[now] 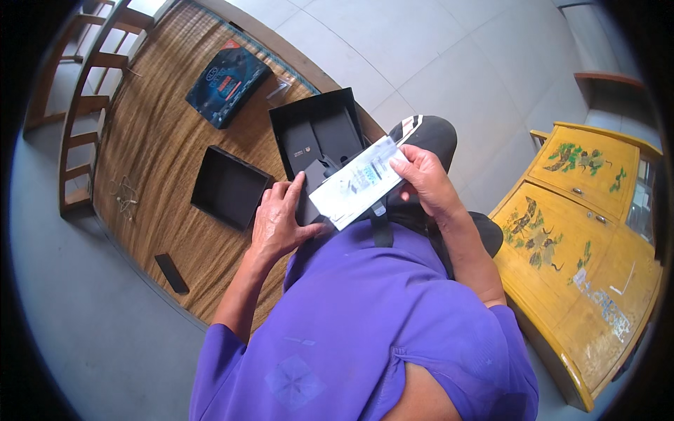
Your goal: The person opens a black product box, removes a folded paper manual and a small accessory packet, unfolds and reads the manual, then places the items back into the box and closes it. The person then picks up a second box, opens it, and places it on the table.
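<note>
My right hand [426, 176] grips one end of a white printed paper booklet [360, 181], held out over my lap. Beside it, my left hand [279, 216] rests with fingers spread at a flat dark grey piece [313, 181]; whether it grips this piece I cannot tell. Just beyond the hands lies an open black box [316, 123] with dark parts inside. A smaller black box or lid [229, 187], open side up, sits to the left of it on the woven mat.
The woven mat [152, 173] also bears a blue printed box [229, 84], a clear plastic piece [279, 90], a thin white cable [125, 197] and a small black bar [171, 273]. A wooden rail stands at left, a yellow painted cabinet [574, 231] at right.
</note>
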Motion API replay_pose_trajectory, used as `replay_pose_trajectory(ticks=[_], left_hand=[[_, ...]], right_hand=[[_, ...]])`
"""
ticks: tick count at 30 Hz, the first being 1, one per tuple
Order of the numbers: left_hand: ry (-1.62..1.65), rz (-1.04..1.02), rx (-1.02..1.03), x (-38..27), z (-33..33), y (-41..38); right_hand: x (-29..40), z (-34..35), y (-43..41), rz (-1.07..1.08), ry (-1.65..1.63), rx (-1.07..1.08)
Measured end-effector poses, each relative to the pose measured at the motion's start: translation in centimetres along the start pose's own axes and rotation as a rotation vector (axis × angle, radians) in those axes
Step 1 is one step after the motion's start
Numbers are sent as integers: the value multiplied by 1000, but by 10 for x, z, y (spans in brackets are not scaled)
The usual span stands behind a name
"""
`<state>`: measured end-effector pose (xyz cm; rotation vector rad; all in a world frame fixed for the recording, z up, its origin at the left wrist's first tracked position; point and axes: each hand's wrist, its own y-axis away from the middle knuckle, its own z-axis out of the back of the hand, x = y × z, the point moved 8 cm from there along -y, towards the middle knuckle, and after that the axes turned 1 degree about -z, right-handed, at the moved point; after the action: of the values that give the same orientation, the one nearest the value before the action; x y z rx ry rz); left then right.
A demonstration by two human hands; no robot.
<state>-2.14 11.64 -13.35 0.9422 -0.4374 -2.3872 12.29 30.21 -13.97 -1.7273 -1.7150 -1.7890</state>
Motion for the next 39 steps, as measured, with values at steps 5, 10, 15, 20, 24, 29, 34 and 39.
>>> replay_pose_trajectory(ticks=[5,10,15,20,24,29,34,39], left_hand=[[63,-81,58,-11,-2,5],[52,-110,56,-21,3,10],[60,-141,18,-25,4,11],[56,-148,11,-27,5,10],[44,-164,-5,-30,8,11],[37,-178,3,-29,10,12],[48,-193,-24,-30,18,14],[35,-151,14,-25,16,16]], right_hand=[[1,-15,7,-17,37,66],[9,-24,15,-28,128,56],[9,-30,18,-24,169,77],[11,-32,20,-21,204,61],[11,-32,20,-13,218,62],[11,-19,19,0,246,7],[17,4,20,44,274,-94],[34,30,25,163,445,-282]])
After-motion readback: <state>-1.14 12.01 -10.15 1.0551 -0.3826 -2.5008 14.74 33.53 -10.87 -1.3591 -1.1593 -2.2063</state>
